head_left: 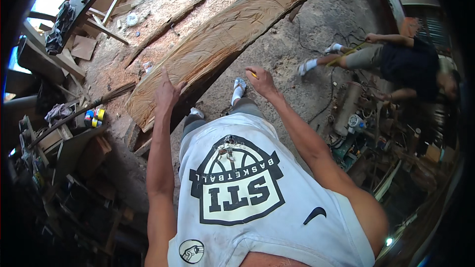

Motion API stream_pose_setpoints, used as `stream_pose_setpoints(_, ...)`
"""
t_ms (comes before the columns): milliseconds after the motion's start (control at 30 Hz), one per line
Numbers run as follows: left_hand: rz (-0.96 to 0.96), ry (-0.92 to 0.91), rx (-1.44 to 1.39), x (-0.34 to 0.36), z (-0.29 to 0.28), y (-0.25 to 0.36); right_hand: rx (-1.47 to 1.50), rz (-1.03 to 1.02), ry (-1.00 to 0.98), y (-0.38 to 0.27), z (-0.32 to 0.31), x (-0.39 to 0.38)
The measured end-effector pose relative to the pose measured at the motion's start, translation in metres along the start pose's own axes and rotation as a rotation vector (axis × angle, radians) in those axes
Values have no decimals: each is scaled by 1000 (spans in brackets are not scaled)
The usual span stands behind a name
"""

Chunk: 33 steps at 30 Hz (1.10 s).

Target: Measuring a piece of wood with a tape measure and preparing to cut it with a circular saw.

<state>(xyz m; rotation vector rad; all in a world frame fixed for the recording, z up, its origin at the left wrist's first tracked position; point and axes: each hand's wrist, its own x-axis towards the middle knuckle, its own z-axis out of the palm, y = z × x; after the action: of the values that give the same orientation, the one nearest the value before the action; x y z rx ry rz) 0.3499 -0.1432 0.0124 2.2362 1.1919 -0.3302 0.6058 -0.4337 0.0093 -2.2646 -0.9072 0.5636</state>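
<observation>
A long, thick wooden slab (208, 39) with saw marks across its face lies slantwise in front of me, raised off the floor at its near side. My left hand (168, 91) is at the slab's near left end, index finger stretched out and thumb apart, with nothing in it; whether it touches the wood I cannot tell. To the right, beyond the slab's edge, my right hand (262, 82) is closed round a thin yellow pencil-like stick (255, 75), of which only a short end shows.
A co-worker (405, 62) bends over at the right, holding a long yellow strip (349, 52). Machinery and a cylindrical tank (349, 109) crowd the right side. Yellow cans (98, 114) and wood scraps stand at the left. A dark cable (316, 49) trails over the dusty floor.
</observation>
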Motion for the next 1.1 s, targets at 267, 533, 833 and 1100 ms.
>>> stream_pose_setpoints(267,-232,-103,208,25,24,-3,138,-296,71,2,24,93)
stream_pose_setpoints(533,-217,-127,210,31,9,-23,92,-451,-8,-12,87,176)
stream_pose_setpoints(833,-266,-80,190,33,22,-30,41,-442,-89,3,59,139)
stream_pose_setpoints(1100,-332,-27,105,25,23,-6,-22,-725,-24,-1,72,192)
